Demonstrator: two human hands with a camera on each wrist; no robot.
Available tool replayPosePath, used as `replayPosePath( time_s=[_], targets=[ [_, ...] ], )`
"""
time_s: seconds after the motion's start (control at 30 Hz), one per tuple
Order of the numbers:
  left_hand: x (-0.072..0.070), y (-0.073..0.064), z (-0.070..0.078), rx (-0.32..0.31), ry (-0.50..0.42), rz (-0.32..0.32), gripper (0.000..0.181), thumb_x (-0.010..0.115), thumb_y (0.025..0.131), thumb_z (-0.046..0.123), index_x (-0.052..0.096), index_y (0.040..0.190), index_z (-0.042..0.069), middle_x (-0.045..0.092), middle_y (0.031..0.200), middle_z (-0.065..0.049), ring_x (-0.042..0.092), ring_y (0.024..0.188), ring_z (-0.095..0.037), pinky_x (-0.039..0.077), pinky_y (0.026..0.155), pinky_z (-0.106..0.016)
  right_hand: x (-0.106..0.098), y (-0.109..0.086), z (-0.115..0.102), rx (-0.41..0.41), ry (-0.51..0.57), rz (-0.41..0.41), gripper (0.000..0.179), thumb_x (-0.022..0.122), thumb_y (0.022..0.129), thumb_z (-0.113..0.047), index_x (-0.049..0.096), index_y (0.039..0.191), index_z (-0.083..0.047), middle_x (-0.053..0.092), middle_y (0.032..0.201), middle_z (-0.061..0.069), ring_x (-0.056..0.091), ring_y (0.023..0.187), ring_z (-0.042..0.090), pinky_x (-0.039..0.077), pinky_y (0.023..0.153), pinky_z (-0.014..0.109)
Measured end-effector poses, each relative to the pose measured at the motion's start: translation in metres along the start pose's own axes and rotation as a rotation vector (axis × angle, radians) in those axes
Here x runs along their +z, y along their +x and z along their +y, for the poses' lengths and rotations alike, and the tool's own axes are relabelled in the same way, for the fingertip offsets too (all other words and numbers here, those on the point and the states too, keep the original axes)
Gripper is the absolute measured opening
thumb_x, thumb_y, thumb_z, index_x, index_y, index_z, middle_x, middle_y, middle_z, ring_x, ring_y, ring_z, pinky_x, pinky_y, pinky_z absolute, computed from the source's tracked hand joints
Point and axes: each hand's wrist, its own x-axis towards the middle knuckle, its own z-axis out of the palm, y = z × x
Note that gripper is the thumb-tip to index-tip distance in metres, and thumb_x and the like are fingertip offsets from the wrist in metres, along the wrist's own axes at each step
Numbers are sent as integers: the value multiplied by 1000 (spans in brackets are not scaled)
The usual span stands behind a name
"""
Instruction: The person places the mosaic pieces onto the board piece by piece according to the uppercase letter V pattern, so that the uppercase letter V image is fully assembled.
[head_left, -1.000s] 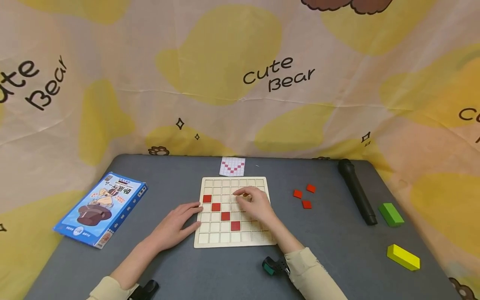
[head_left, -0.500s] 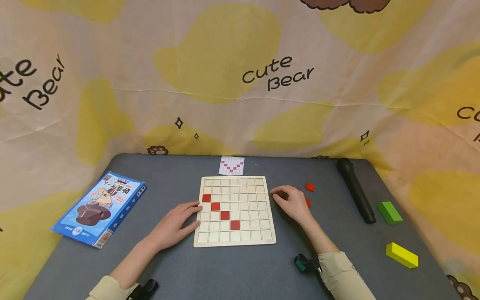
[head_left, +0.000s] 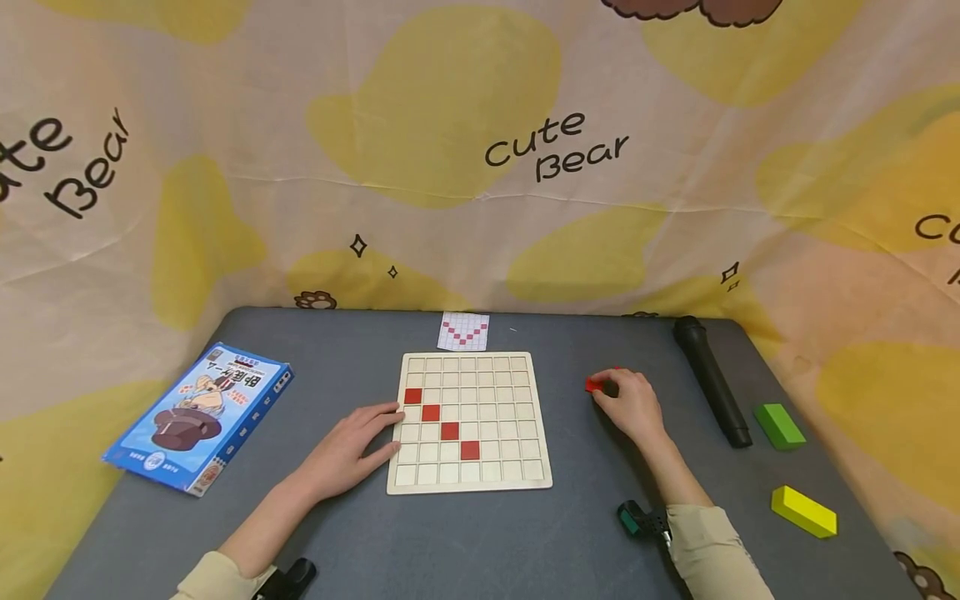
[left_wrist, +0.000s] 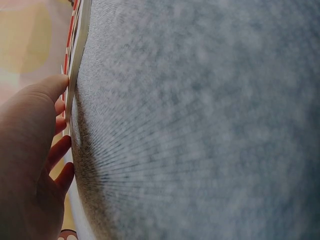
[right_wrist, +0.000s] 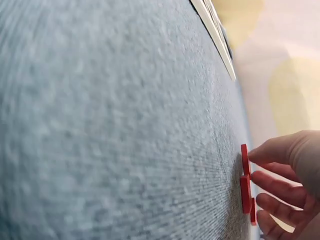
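Note:
A pale grid board [head_left: 510, 477] lies in the middle of the table, with several red tiles in its cells along a slanting line. My left hand [head_left: 352, 450] rests at the board's left edge, thumb and fingertips touching the rim, as the left wrist view also shows. To the right of the board, my right hand [head_left: 633, 408] pinches a red square tile [head_left: 592, 385] between thumb and index finger, low over the table. In the right wrist view, more red tiles [right_wrist: 246, 195] lie beside the fingers; the hand mostly covers them in the head view.
A small pattern card [head_left: 462, 332] lies behind the board. The blue box [head_left: 198, 417] is at the left. On the right are a black microphone [head_left: 712, 383], a green block [head_left: 780, 427] and a yellow block [head_left: 804, 511]. A printed cloth [head_left: 420, 108] hangs behind the table.
My right hand has left the board and moved right to the loose red tiles, its fingers now around one. The left hand has stayed on the board's edge.

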Motion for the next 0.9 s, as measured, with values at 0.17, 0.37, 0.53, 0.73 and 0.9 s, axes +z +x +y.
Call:
replayPosePath(
  time_s=[0.17, 0.37, 0.53, 0.73, 0.9],
  targets=[
    [0, 0, 0, 1, 4, -1, 46, 63, 96, 36, 58, 136, 13, 49, 143, -7, 45, 130, -30, 37, 102, -55, 0, 0, 3, 23, -3, -30, 22, 75, 84, -11, 74, 106, -6, 68, 106, 17, 56, 99, 39, 43, 86, 55],
    [0, 0, 0, 5, 4, 3, 46, 63, 95, 35, 58, 136, 13, 49, 143, -7, 46, 130, -29, 37, 102, -55, 4, -1, 3, 12, 31, -26, 28, 78, 82, -15, 73, 108, -5, 69, 98, 12, 55, 88, 30, 43, 78, 48],
    [0, 0, 1, 4, 3, 3, 46, 64, 95, 35, 58, 135, 13, 49, 143, -7, 46, 130, -29, 37, 102, -55, 6, -2, 3, 5, 41, -8, 29, 78, 82, -15, 73, 107, -5, 69, 97, 11, 57, 88, 30, 44, 80, 48],
    [0, 0, 1, 4, 4, 1, 46, 64, 95, 35, 58, 135, 12, 49, 143, -7, 46, 130, -30, 37, 102, -55, 11, -3, -6, -3, 112, 2, 28, 79, 82, -15, 73, 107, -5, 71, 100, 11, 65, 92, 31, 49, 83, 48],
    [-1, 0, 1, 0, 3, 0, 46, 65, 95, 34, 58, 135, 12, 49, 143, -8, 46, 130, -30, 37, 102, -55, 20, -6, -27, 14, 190, -35, 27, 80, 82, -16, 74, 107, -9, 70, 104, 9, 64, 95, 28, 51, 83, 45]
  ],
)
